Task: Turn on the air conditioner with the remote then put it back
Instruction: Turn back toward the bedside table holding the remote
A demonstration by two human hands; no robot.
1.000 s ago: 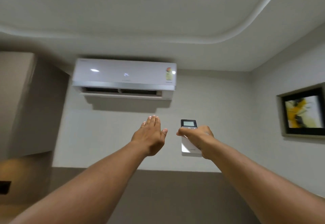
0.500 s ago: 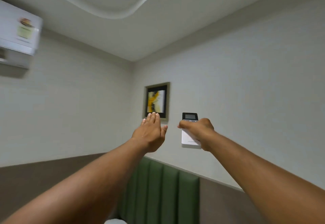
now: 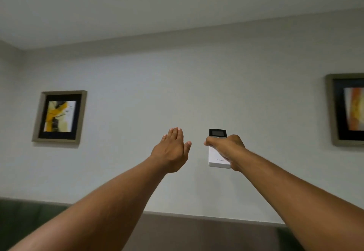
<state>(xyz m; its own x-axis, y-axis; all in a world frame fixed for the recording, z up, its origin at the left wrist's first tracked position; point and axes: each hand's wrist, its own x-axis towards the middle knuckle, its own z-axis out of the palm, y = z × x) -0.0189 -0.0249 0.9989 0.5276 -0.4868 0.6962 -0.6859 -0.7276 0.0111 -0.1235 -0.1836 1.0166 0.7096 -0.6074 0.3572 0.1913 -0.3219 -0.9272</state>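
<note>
A white remote (image 3: 216,157) with a dark screen at its top is held upright in my right hand (image 3: 228,150), thumb across its front, arm stretched out toward a pale wall. My left hand (image 3: 171,149) is raised beside it, a little to the left, flat with fingers together and holding nothing. The air conditioner is out of view.
A framed yellow and black picture (image 3: 60,116) hangs on the wall at left. A second framed picture (image 3: 348,109) is cut off by the right edge. Dark green padding (image 3: 29,223) and a brown panel (image 3: 187,231) run along the wall's lower part.
The view has swung right: the air conditioner slid off the left edge, and the yellow picture moved from right to left. Both hands kept their pose, remote still gripped.
</note>
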